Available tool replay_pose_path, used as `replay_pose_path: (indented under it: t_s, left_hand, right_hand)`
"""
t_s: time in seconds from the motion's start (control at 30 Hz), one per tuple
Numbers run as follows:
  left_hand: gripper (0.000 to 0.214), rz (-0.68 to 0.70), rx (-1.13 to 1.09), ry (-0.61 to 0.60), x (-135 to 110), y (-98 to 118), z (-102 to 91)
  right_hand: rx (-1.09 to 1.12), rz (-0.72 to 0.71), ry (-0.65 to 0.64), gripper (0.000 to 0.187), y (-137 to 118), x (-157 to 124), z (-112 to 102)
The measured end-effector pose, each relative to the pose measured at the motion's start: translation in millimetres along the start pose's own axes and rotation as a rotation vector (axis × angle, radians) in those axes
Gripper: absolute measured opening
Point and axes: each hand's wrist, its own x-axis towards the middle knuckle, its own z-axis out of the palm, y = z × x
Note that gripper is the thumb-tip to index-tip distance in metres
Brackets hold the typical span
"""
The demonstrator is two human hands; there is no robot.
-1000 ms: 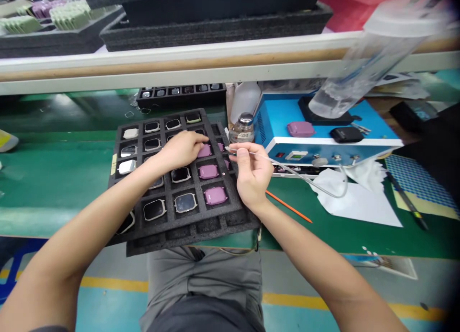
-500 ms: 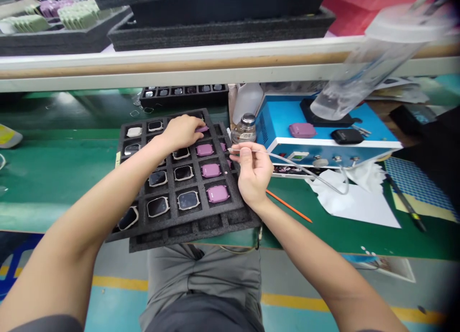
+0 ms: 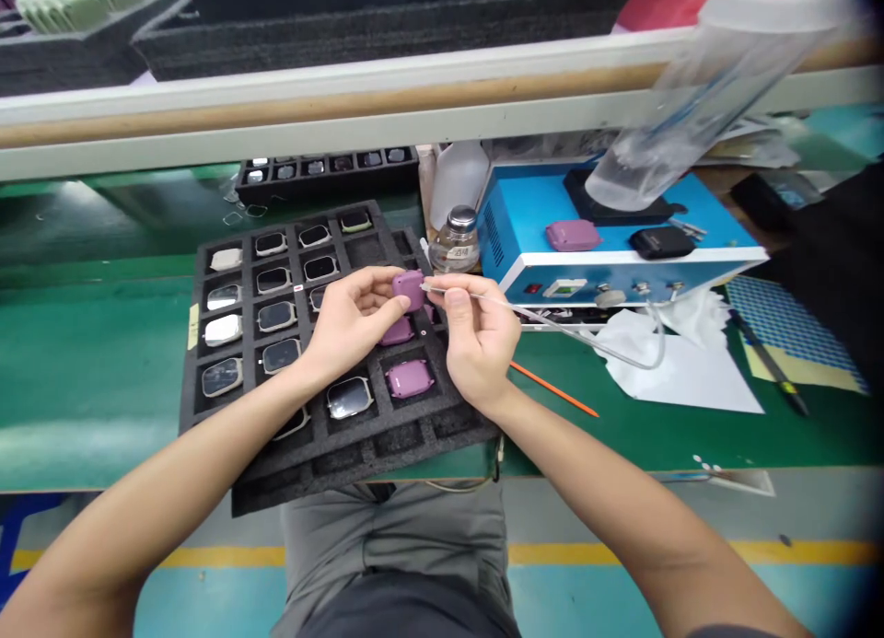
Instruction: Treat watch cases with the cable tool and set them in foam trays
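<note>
Between thumb and fingers my left hand (image 3: 359, 320) pinches a purple watch case (image 3: 409, 288), lifted above the black foam tray (image 3: 377, 362). My right hand (image 3: 483, 334) is closed on the end of a thin clear tube (image 3: 545, 318), its small tip close to the case's right side; whether they touch I cannot tell. The tube runs right to the blue box. Other purple watch cases (image 3: 410, 378) lie in the tray's right column, partly hidden by my left hand. Watch faces with dark screens (image 3: 349, 399) fill several other pockets.
Right of the tray stand a glass jar with a metal lid (image 3: 456, 237), a white bottle (image 3: 459, 182) and a blue control box (image 3: 622, 270) carrying another purple case (image 3: 573, 235). An orange stick (image 3: 556, 389) and white paper (image 3: 691, 376) lie on the green bench. A shelf edge (image 3: 345, 113) crosses overhead.
My left hand has come from the tray's far right column toward my right hand, bringing a purple watch case up to the tube tip. The tray now sits turned and slightly further left in view.
</note>
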Motion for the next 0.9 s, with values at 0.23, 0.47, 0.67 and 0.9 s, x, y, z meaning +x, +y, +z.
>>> replay_pose_path:
  t_s: [0.23, 0.47, 0.67, 0.9]
  left_hand:
    - [0.04, -0.073, -0.188, 0.031, -1.1, -3.6, -1.3]
    - [0.031, -0.066, -0.183, 0.081, -1.9, -2.0, -2.8]
    - [0.033, -0.11, -0.192, 0.079, -5.5, 1.7, -1.2]
    - [0.031, -0.103, -0.185, 0.057, -7.2, 4.9, -0.2]
  right_hand:
    - [-0.018, 0.043, -0.014, 0.021, 1.6, -3.9, -1.7]
    - [0.011, 0.053, 0.017, 0.021, 1.1, -5.7, -0.8]
    - [0.0, 0.017, 0.044, 0.023, 4.6, -2.9, -1.3]
    - [-0.033, 0.002, 0.045, 0.021, 4.5, -1.1, -2.1]
